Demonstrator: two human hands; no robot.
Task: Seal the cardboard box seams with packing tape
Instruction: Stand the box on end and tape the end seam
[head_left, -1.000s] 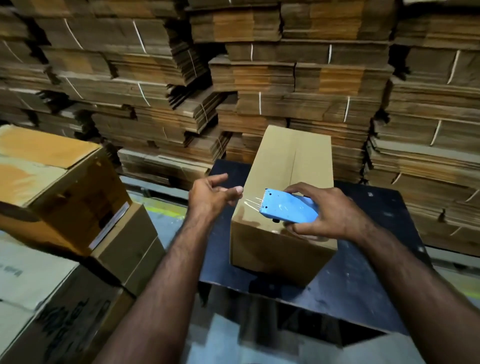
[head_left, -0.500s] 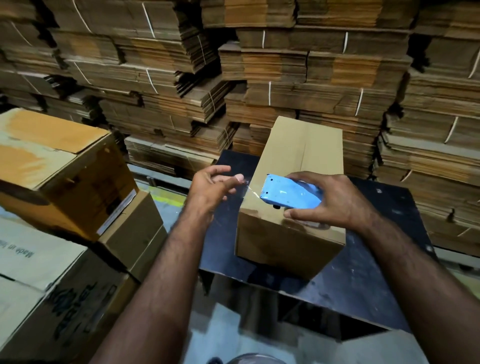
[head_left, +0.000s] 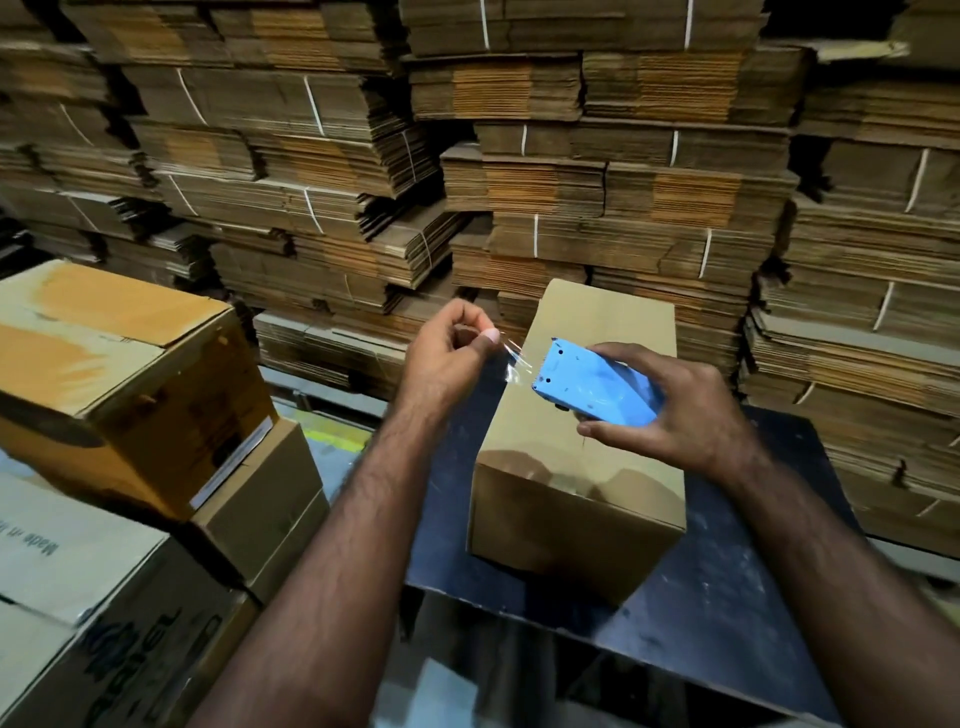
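A closed brown cardboard box (head_left: 587, 467) lies lengthwise on a dark blue table (head_left: 727, 587), its top seam running away from me. My right hand (head_left: 670, 410) holds a light blue tape dispenser (head_left: 597, 384) above the box's near half. My left hand (head_left: 447, 348) hovers just left of the dispenser, thumb and fingers pinched on the free end of the clear tape (head_left: 511, 364), which stretches to the dispenser's mouth. The tape hangs in the air and touches no part of the box.
Several filled cartons (head_left: 119, 395) are stacked at the left, close to my left forearm. Tall piles of strapped flat cardboard (head_left: 571, 182) wall off the back and right. A strip of grey floor (head_left: 332, 441) shows between the cartons and the table.
My left hand rose and closed its fingers on the tape end, drawing a short length out. The right hand lifted and tilted the dispenser slightly.
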